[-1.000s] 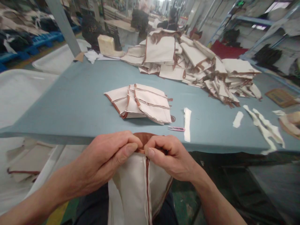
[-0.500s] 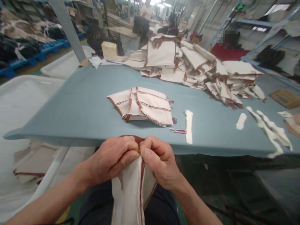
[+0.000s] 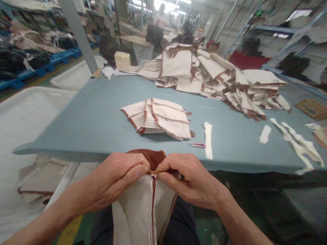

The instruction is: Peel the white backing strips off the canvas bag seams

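Nearest: a cream cloth bag (image 3: 135, 211), held upright over the lap, just in front of the table edge, its lower end cut off from view. Its mouth is gripped by both hands. By the left hand (image 3: 125, 175) the rim is pinched between thumb and bent fingers, just left of the brown-edged seam (image 3: 153, 200); by the right hand (image 3: 191, 180) it is pinched likewise, just right of it. The thumbs are set close together, a short stretch of rim showing between them. Behind the fingers a brown band (image 3: 145, 154) is seen along the far side of the mouth.

Handling, as judged: light, soft in the panels, somewhat stiffer at the bound seam and rim; not fragile, little slip expected. Best held by the rim on either side of the seam; a panel would probably sag.

On the blue table (image 3: 89, 119): small pink snips (image 3: 198, 145), touching or just beside a white strip (image 3: 208, 141); past them, folded bags (image 3: 171, 119), overlapping. Farther back, a large loose heap of similar bags (image 3: 178, 64) is piled.
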The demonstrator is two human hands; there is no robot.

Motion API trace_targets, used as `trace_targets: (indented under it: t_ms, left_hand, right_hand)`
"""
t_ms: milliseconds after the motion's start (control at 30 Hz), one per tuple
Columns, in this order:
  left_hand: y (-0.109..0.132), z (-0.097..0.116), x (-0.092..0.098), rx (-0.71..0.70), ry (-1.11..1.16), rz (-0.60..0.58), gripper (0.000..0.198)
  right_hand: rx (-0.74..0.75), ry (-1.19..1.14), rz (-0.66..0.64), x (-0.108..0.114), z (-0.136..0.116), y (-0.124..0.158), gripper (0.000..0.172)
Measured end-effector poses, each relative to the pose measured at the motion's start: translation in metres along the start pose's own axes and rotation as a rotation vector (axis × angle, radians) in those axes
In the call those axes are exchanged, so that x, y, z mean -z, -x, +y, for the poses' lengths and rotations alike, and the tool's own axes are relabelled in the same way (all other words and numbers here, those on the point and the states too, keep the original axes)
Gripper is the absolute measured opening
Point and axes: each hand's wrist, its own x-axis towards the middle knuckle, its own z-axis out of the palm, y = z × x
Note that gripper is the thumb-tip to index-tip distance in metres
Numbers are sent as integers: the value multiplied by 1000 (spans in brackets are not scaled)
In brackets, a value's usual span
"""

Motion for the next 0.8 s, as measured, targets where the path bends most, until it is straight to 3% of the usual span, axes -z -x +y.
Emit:
trace_targets:
  t_ms: [100, 233, 400, 500, 600, 800]
  left_hand:
    - [-5, 10, 7, 51, -32, -52, 43]
    - [-9, 11, 7, 18, -4, -104, 43]
    - [-3, 1, 2, -51, 33, -148, 35]
    - [5, 4, 1, -93, -122, -120, 33]
    - [15, 11, 1, -140, -207, -58, 32]
    - [22, 11, 6, -114, -25, 45, 35]
  right_hand:
    - [37, 124, -4, -1, -4, -2, 17]
    - [57, 258, 27, -2, -4, 0, 23]
    - [83, 201, -16, 3, -1, 5, 28]
    - [85, 127, -26, 1, 8, 11, 33]
    - [78, 54, 63, -10, 26, 17, 51]
    - [8, -44, 170, -23, 54, 25, 65]
